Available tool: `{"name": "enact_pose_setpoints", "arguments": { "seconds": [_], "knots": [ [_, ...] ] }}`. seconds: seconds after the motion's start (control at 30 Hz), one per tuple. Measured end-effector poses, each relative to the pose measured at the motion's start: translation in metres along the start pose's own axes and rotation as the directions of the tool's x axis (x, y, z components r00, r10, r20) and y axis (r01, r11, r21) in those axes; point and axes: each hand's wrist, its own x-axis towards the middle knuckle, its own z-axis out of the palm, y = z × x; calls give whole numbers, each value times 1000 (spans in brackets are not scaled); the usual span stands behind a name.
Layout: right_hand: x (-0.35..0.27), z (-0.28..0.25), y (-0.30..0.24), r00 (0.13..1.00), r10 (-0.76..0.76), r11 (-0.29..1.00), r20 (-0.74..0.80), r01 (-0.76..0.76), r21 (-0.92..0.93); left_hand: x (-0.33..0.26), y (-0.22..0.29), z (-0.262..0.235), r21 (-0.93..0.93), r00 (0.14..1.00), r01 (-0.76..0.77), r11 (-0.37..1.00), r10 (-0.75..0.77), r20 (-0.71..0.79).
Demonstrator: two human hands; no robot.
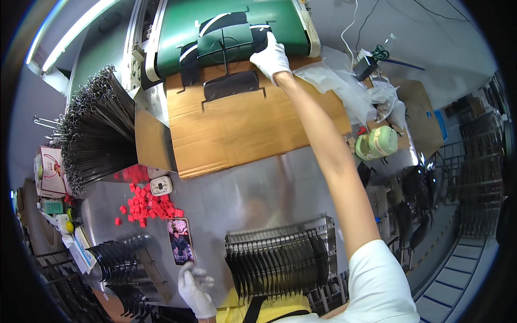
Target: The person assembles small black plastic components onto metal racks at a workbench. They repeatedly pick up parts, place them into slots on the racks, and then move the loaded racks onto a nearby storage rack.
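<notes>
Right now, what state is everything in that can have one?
Black assembly: laid across green belt and cardboard.
Right hand: gloved, touching the assembly's right panel.
Left hand: gloved, fingers bent, apparently empty.
Phone: screen lit.
Red pieces: loose, piled and scattered.
Dark curved parts: lined up in a row.

White box with red printing: lettering too small to read.
Dark rectangular smartphone's lit screen: illegible.
</notes>
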Motion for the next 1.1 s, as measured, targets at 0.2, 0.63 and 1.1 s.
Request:
{"name": "enact_pose_setpoints", "arguments": {
  "seconds": [0.2,0.63,1.1],
  "knots": [
    [-205,-119,-37,947,40,901,319,-172,398,8,37,76,-274,855,-322,906,402,327],
    [-460,-279,23,967,71,993,245,-45,-111,-72,63,97,-618,464,420,665,428,776],
    [-516,-254,59,746,268,924,610,-20,-382,-70,34,35,-434,312,399,808,325,893]
  ]
}}
